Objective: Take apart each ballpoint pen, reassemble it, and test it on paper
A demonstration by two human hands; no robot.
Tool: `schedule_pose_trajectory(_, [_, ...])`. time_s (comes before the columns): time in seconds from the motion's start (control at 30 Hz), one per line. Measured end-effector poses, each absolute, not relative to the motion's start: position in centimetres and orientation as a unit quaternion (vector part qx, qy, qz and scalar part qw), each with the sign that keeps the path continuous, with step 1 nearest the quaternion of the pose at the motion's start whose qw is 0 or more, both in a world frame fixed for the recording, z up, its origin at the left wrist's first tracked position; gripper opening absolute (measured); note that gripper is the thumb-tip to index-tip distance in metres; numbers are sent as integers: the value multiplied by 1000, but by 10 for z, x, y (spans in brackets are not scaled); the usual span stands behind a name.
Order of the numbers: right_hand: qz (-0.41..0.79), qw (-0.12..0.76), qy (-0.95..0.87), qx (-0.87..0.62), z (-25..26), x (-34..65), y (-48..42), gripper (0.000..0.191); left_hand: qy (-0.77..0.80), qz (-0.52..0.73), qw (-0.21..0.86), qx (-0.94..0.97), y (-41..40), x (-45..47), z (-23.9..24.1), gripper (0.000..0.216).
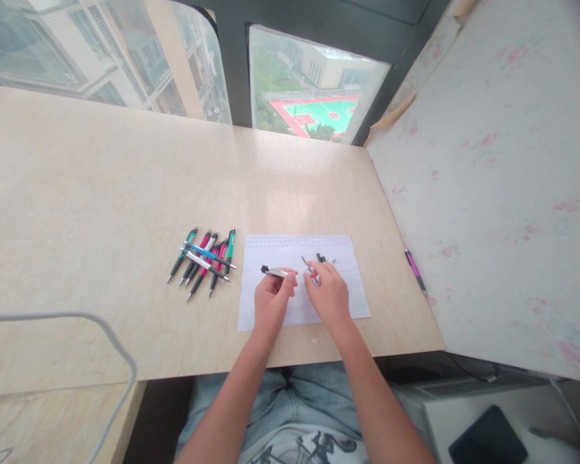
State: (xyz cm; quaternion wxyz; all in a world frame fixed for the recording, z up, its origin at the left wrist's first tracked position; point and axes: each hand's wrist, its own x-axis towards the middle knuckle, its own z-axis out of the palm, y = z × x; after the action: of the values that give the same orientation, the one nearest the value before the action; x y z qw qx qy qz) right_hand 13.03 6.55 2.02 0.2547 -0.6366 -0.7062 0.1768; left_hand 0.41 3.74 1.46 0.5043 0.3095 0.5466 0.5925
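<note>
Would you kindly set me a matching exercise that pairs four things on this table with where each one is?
Things:
1. pile of pens
2. sheet of paper
3. pink pen
4. white pen

Places:
A. in the left hand
B. at the right edge of the table
C. beneath the right hand
D. left of the paper

Pairs: 1-D, 2-C, 3-B, 4-A.
</note>
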Motion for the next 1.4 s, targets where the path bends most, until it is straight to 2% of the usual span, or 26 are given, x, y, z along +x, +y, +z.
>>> schedule_pose_trajectory(0.13, [264,318,-672,-615,20,140,53,22,548,583,507,322,36,5,18,27])
schedule_pose_trajectory(0.37, [543,406,-468,-566,28,138,26,29,509,515,544,424,35,7,17,23])
schedule_pose_trajectory(0.5, [587,422,-413,-553,27,136,24,30,499,491,555,449,33,9,13,24])
schedule_pose_trajectory(0.6, [542,411,-459,-571,22,142,27,30,503,500,544,447,34,9,13,23])
schedule_pose_trajectory(0.7, [368,384,-586,-611,17,154,32,26,526,548,517,394,36,7,13,22])
schedule_pose_trajectory(0.77, [257,331,-674,-608,15,160,36,26,537,582,501,348,38,5,13,23])
schedule_pose_trajectory(0.83, [202,272,-734,-589,13,162,40,27,538,601,496,321,40,4,13,24])
schedule_pose_trajectory(1.13, [116,158,-752,-630,13,152,47,14,511,610,527,297,39,5,12,26])
schedule_pose_trajectory(1.4, [99,173,-754,-626,12,133,66,12,511,602,538,294,39,4,10,28])
